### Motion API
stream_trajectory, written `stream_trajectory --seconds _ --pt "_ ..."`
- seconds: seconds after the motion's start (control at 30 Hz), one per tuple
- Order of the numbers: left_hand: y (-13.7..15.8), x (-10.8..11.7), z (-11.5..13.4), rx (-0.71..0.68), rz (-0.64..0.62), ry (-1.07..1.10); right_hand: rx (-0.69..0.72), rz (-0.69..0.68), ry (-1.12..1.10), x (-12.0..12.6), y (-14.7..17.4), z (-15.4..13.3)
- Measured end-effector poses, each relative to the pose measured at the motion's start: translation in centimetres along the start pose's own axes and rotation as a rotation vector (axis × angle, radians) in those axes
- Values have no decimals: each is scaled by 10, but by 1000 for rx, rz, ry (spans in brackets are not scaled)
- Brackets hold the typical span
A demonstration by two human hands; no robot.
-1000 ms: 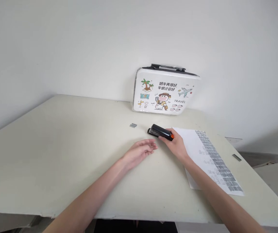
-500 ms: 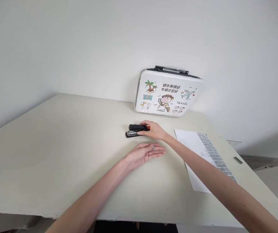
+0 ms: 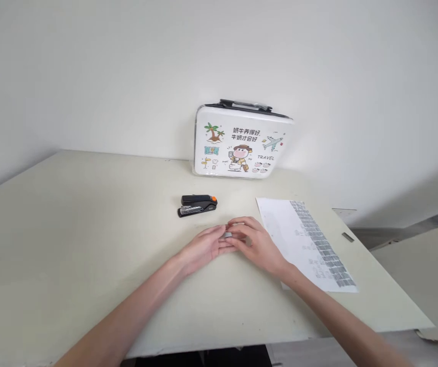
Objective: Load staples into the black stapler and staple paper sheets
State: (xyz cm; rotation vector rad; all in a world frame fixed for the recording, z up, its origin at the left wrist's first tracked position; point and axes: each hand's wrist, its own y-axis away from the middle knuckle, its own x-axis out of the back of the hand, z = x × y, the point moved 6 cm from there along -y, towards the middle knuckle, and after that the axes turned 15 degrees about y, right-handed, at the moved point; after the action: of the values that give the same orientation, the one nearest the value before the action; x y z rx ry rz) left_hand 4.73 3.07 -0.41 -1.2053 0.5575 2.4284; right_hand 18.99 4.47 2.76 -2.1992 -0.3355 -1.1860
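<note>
A short grey strip of staples lies between my two hands, partly covered by fingers. My left hand is turned palm up and holds the strip near its thumb. From the right, my right hand reaches over the left fingers, with its thumb and fingertips closed on the strip's end. Just beyond the hands, a black stapler with an orange rear button rests on the table, untouched, its jaw apart toward the left.
A white case with travel cartoons leans against the wall at the back of the table. A printed sheet with a grey-patterned band lies right of my hands. Another grey staple strip sits near the right edge.
My right hand has let go of the stapler and come back to the strip in my left hand. The stapler stays on the table. The view has shifted to the right.
</note>
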Motion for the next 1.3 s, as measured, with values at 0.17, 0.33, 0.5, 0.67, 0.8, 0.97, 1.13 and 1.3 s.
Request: stream_trajectory --seconds 0.17,0.33,0.5,0.67,0.8,0.97,1.13,1.3 --pt "1 -6 -4 100 7 -71 -108 129 58 42 36 27" --pt "-7 -2 10 34 81 -79 -365 257 254 100 88 99" --pt "-15 17 45 -183 315 -1 -751 297 389 147 156 184" --pt "-6 39 75 -309 561 39 -910 247 608 160 195 231" --pt "1 47 89 -363 664 37 -898 240 657 157 200 244" --pt "4 46 98 -448 716 39 -885 272 674 155 196 232" --pt "2 35 94 -479 556 -447 -755 305 477 141 182 177" --pt "1 17 66 -409 387 -1162 -592 187 236 108 163 124"
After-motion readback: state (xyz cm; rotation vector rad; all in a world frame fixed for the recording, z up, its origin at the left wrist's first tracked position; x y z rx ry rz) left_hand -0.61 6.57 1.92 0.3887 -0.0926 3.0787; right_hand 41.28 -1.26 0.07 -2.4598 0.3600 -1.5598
